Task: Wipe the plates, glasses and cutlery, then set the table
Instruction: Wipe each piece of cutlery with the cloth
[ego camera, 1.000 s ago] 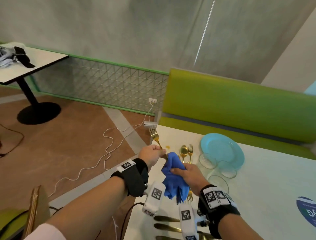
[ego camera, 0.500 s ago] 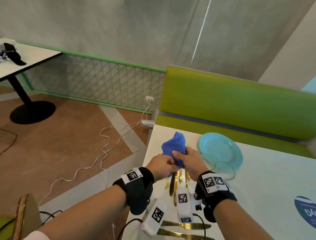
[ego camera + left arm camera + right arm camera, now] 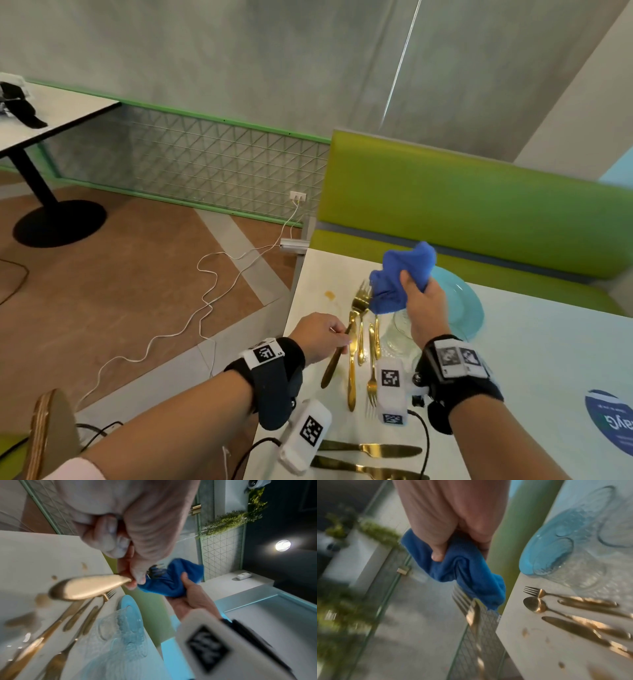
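My left hand [image 3: 328, 337] grips a gold fork [image 3: 359, 303] by its handle [image 3: 89, 586] and holds it tilted over the white table [image 3: 534, 349]. The tines [image 3: 156, 569] touch the lower edge of a bunched blue cloth [image 3: 400, 277], which my right hand [image 3: 416, 291] grips just above them. In the right wrist view the cloth [image 3: 458, 566] hangs from my fist, with the blurred fork [image 3: 471, 608] below it. A light blue plate [image 3: 462, 308] and clear glasses [image 3: 399, 334] stand behind my right hand.
More gold cutlery lies on the table under my hands: a knife [image 3: 352, 363], a spoon [image 3: 534, 605] and a fork [image 3: 371, 380]. Two knives [image 3: 370, 450] lie near the front edge. A yellow stain [image 3: 329, 295] marks the tabletop. A green bench [image 3: 479, 205] runs behind.
My hands were together with the cloth wrapped round the fork. The right hand has since drawn the cloth up and to the right, baring the tines, while the left hand lowered the fork.
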### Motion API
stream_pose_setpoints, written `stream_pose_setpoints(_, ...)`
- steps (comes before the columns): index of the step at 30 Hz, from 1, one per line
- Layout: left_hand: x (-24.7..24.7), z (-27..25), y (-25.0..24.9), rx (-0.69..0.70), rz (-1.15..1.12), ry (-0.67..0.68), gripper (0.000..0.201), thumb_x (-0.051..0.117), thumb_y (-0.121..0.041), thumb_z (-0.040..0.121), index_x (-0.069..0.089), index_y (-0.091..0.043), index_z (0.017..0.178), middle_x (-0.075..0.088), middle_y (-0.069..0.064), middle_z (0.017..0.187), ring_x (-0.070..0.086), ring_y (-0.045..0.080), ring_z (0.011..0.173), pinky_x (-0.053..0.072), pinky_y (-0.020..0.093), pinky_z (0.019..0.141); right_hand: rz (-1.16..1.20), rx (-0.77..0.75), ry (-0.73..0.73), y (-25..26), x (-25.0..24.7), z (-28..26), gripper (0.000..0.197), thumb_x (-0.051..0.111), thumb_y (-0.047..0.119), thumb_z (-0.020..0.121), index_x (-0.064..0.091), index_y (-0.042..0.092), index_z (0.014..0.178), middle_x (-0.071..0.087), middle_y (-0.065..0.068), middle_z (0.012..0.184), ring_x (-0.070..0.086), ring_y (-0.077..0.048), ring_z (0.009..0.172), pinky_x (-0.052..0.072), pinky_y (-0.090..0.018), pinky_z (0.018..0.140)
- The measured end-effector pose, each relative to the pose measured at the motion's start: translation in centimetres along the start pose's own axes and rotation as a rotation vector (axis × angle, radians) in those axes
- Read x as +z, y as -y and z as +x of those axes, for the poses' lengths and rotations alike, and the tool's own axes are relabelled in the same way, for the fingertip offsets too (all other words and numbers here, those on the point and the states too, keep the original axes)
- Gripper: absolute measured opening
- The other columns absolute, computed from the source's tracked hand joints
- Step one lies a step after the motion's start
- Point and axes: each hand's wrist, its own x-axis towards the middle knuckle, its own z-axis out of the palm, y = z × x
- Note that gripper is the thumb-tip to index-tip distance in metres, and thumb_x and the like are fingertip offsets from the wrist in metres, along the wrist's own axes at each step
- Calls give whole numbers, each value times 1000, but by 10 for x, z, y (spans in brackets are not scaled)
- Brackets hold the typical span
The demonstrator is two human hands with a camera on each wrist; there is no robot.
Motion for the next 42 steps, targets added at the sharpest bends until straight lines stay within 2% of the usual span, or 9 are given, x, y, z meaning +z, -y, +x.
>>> stream_pose_setpoints(3, -3, 3, 7, -44, -85, -94, 11, 58, -20, 91, 65, -15, 84, 66, 2, 87, 55, 15, 85, 44, 28, 83, 356, 236, 174, -3, -12, -18, 22, 43, 28, 97, 60, 14, 94, 65, -6, 93, 62, -22, 88, 49, -36, 82)
stream_pose_setpoints(8, 12, -2, -17, 34, 147, -49, 13, 53, -12, 89, 65, -7, 84, 67, 22, 95, 63, 34, 96, 48, 32, 79, 158, 372, 469, -30, 9, -59, 35, 47, 27, 95, 62, 0, 111, 68, -19, 103, 65, -33, 96, 52, -47, 90)
stream_pose_setpoints(11, 24, -7, -18, 60, 168, -40, 18, 51, -10, 89, 66, 0, 87, 67, 24, 99, 64, 36, 95, 50, 34, 80, 151, 330, 405, -27, 9, -60, 16, 57, 14, 89, 65, 2, 95, 69, -16, 92, 66, -28, 85, 54, -38, 79)
stream_pose_setpoints(14, 34, -8, -11, 108, -85, -73, 15, 52, -11, 89, 67, -8, 90, 66, 8, 80, 61, 24, 74, 52, 38, 82, 172, 282, 340, -21, 2, -52, 12, 58, 9, 88, 64, -1, 94, 68, -15, 85, 65, -29, 79, 54, -36, 74)
stream_pose_setpoints(19, 41, -16, 1, 160, -277, -16, 27, 62, -15, 88, 58, -32, 108, 63, -9, 93, 59, 7, 83, 45, 13, 69, 337, 275, 210, -9, -2, -42, 11, 56, 10, 89, 62, 1, 93, 65, -12, 79, 62, -23, 68, 52, -33, 65)
stream_pose_setpoints(24, 43, -21, 15, 59, -289, -70, 29, 70, -11, 80, 60, -23, 104, 65, -2, 78, 56, 8, 64, 45, 12, 59, 403, 309, 174, -11, -6, -45, 12, 57, 13, 89, 62, 2, 87, 62, -14, 81, 58, -26, 71, 48, -35, 69)
stream_pose_setpoints(31, 42, -18, 16, 47, -308, -177, 29, 68, -5, 76, 48, -15, 94, 63, 6, 86, 58, 16, 69, 48, 23, 63, 260, 381, 350, -33, 2, -86, 13, 57, 10, 89, 65, 2, 97, 67, -25, 101, 64, -36, 89, 52, -47, 85)
stream_pose_setpoints(36, 32, -24, 20, 83, 22, 59, 16, 69, -11, 76, 55, -16, 81, 65, 11, 77, 60, 20, 68, 54, 33, 73, 5, 298, 408, -39, -10, -92, 3, 64, 12, 85, 65, 10, 84, 68, -22, 96, 64, -31, 85, 52, -47, 86)
stream_pose_setpoints(42, 9, -11, 6, 0, -100, -77, 9, 56, -16, 91, 55, -19, 83, 63, 0, 83, 51, 8, 64, 39, 18, 54, -166, 267, 469, -43, -26, -105, 11, 63, 16, 87, 64, 4, 88, 65, -16, 87, 60, -25, 78, 51, -42, 82)
